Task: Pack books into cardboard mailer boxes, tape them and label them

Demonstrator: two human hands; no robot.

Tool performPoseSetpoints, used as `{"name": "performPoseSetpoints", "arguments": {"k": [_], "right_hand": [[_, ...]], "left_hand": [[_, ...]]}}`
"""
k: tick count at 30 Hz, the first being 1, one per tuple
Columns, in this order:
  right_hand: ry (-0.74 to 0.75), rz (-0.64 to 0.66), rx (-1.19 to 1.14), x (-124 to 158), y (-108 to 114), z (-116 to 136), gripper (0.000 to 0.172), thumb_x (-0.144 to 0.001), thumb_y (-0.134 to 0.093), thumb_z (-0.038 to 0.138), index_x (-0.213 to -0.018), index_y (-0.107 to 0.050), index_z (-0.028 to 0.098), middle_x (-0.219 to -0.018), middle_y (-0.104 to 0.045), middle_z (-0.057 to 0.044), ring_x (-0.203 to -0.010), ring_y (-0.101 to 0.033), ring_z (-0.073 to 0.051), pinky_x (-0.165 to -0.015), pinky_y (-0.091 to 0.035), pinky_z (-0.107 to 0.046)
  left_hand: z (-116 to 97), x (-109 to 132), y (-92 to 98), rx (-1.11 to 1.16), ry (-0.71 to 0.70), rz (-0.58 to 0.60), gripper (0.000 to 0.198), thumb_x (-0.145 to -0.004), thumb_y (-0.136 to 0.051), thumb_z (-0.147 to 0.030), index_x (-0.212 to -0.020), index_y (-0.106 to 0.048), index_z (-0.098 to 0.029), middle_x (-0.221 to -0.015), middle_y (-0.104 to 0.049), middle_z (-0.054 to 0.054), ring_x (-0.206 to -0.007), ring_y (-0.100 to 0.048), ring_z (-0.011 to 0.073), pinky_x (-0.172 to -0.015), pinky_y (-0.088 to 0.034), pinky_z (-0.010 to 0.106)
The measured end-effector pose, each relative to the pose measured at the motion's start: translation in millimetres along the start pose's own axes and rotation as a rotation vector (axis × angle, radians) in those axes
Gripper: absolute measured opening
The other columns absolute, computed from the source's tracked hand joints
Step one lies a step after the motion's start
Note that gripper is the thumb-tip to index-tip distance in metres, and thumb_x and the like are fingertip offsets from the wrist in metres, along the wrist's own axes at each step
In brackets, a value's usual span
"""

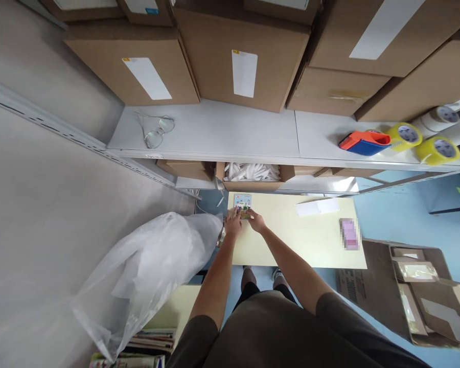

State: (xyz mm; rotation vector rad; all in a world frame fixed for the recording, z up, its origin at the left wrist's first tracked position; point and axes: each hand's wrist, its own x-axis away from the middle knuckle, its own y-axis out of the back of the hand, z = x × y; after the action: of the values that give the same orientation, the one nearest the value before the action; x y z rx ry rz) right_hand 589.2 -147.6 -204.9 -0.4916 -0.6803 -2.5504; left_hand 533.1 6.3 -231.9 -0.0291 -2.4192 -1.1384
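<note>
A small colourful booklet or card [243, 200] lies at the left end of the pale yellow table [291, 240]. On its lower left part rests my left hand [233, 223], its fingers apart and lying flat. My right hand [256, 222] touches the lower right edge of the booklet, with thumb and fingers close together. The fingertips of both hands cover part of the picture on it.
White papers [317, 206] and a blurred pink item [349, 234] are on the table. Cartons, glasses [159, 131] and yellow tape rolls [404, 135] fill the shelf [230, 130] above. A clear plastic bag [164, 255] hangs left; an open carton [383, 291] stands right.
</note>
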Motion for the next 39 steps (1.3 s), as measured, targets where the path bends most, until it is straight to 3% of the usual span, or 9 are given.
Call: {"name": "performPoseSetpoints", "arguments": {"k": [3,7,11,15,22,29,34,39], "right_hand": [[0.045,0.032,-0.047,-3,-6,16,0.050,-0.082,-0.071,0.027,-0.130,-0.077,0.037,-0.135,-0.076,0.000,-0.116,-0.073,-0.028,-0.102,-0.059,-0.041],[0.059,-0.040,-0.054,6,-2,25,0.045,-0.084,-0.072,0.030,-0.128,-0.078,0.033,-0.132,-0.077,-0.004,-0.117,-0.072,-0.028,-0.108,-0.056,-0.043],[0.004,-0.123,-0.055,25,26,26,0.044,-0.083,-0.076,0.031,-0.127,-0.078,0.032,-0.130,-0.077,-0.008,-0.120,-0.072,-0.030,-0.110,-0.057,-0.047],[0.080,-0.283,-0.053,47,71,28,0.044,-0.085,-0.071,0.031,-0.128,-0.077,0.030,-0.133,-0.076,-0.009,-0.127,-0.069,-0.031,-0.114,-0.054,-0.052],[0.253,-0.614,-0.038,99,174,25,0.046,-0.088,-0.059,0.029,-0.131,-0.074,0.025,-0.145,-0.070,-0.012,-0.137,-0.063,-0.031,-0.118,-0.050,-0.053],[0.267,-0.837,-0.054,129,295,10,0.046,-0.088,-0.058,0.028,-0.131,-0.074,0.024,-0.142,-0.071,-0.013,-0.134,-0.065,-0.033,-0.114,-0.052,-0.052],[0.373,-0.851,0.093,100,399,31,0.053,-0.089,-0.057,0.022,-0.140,-0.070,0.019,-0.145,-0.070,-0.015,-0.137,-0.065,-0.031,-0.121,-0.048,-0.047],[0.394,-0.772,0.308,41,489,99,0.057,-0.089,-0.060,0.018,-0.146,-0.066,0.017,-0.150,-0.067,-0.014,-0.137,-0.065,-0.028,-0.119,-0.049,-0.039]], "left_hand": [[2,-11,13.7,-0.013,0.036,0.013,0.078,-0.085,-0.067,-0.019,-0.162,-0.055,-0.030,-0.176,-0.037,0.009,-0.164,-0.021,0.0442,-0.129,-0.024,0.066],[-6,-14,27.2,0.018,0.035,0.035,0.080,-0.082,-0.077,-0.026,-0.159,-0.057,-0.031,-0.174,-0.040,0.012,-0.163,-0.024,0.0448,-0.127,-0.029,0.064],[-22,-1,41.1,0.098,-0.019,-0.116,0.075,-0.086,-0.070,-0.026,-0.160,-0.055,-0.026,-0.170,-0.046,0.012,-0.160,-0.032,0.0393,-0.130,-0.031,0.055],[-57,15,62.8,0.203,-0.154,-0.262,0.073,-0.090,-0.063,-0.024,-0.163,-0.052,-0.022,-0.164,-0.053,0.014,-0.157,-0.039,0.0345,-0.132,-0.031,0.051],[-155,30,92.5,0.298,-0.376,-0.303,0.068,-0.095,-0.062,-0.025,-0.162,-0.051,-0.024,-0.164,-0.051,0.015,-0.157,-0.040,0.0355,-0.133,-0.027,0.054],[-279,18,78.7,0.279,-0.585,-0.248,0.067,-0.093,-0.064,-0.023,-0.159,-0.055,-0.023,-0.163,-0.053,0.015,-0.156,-0.043,0.0347,-0.133,-0.031,0.053],[-350,12,60.3,0.245,-0.607,-0.315,0.063,-0.094,-0.061,-0.022,-0.156,-0.058,-0.023,-0.159,-0.058,0.013,-0.153,-0.049,0.0320,-0.131,-0.036,0.052],[-384,19,50.6,0.168,-0.632,-0.343,0.061,-0.096,-0.057,-0.020,-0.157,-0.057,-0.024,-0.156,-0.061,0.012,-0.148,-0.055,0.0278,-0.128,-0.041,0.050]]}}
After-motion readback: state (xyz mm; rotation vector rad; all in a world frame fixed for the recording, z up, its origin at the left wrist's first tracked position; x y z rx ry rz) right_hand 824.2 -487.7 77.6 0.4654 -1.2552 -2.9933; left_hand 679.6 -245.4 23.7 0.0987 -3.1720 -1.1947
